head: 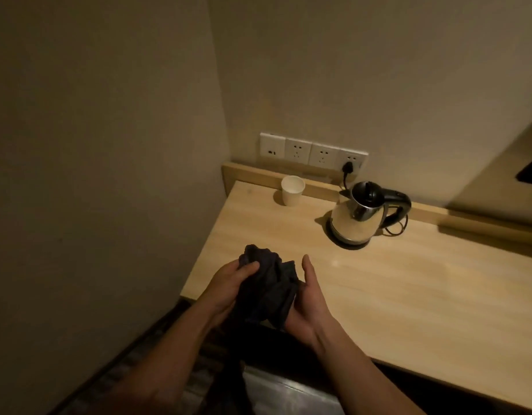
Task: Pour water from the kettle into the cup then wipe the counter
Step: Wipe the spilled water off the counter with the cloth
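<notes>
- Where the tabletop (393, 295) meets the left wall, its near-left corner lies just beside both hands, which overhang the front edge.
- Left hand (228, 286): grip closed on the dark cloth (270, 289), thumb pressed on top of the bundle.
- Right hand (311, 298): palm cupped against the cloth's right side, fingers pressed to the fabric, thumb raised and apart.
- Cloth: bunched, held between the hands above the near-left edge; its lower end hangs past the edge.
- Cup (292, 190): white, upright, at the far-left corner, close to the raised back ledge.
- Kettle (360, 217): upright on its base, lid open, near the back ledge, well apart from the cup; its cord runs to the wall sockets (314, 151).
- Open room: bare wood surface extends from the hands rightward and between hands and kettle.
</notes>
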A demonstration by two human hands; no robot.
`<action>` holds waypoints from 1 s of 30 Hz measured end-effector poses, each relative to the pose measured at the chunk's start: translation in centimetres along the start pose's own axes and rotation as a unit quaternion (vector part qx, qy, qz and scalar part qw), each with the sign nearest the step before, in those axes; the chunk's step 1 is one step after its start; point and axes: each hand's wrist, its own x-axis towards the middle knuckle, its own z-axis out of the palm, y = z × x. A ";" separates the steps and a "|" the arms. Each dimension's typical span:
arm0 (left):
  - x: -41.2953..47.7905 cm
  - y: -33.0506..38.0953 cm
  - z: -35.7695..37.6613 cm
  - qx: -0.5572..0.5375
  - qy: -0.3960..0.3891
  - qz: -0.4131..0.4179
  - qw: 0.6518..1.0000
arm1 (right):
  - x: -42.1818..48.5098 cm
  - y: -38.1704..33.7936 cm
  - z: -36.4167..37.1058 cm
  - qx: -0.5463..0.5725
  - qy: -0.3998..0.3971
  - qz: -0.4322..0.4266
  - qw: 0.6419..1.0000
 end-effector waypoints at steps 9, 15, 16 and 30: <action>8.6 4.2 -5.2 0.118 0.109 0.083 0.984 | 11.4 -4.2 3.0 -0.321 0.140 -0.131 0.927; 17.5 6.5 -7.7 0.145 0.107 0.055 0.982 | 20.6 -8.7 3.2 -0.414 0.269 -0.162 0.854; 19.0 7.1 -8.1 0.158 0.106 0.051 0.980 | 22.2 -9.4 3.3 -0.433 0.282 -0.164 0.840; 36.5 10.4 -9.8 0.185 0.106 -0.021 0.977 | 34.7 -15.7 2.5 -0.668 0.367 -0.285 0.581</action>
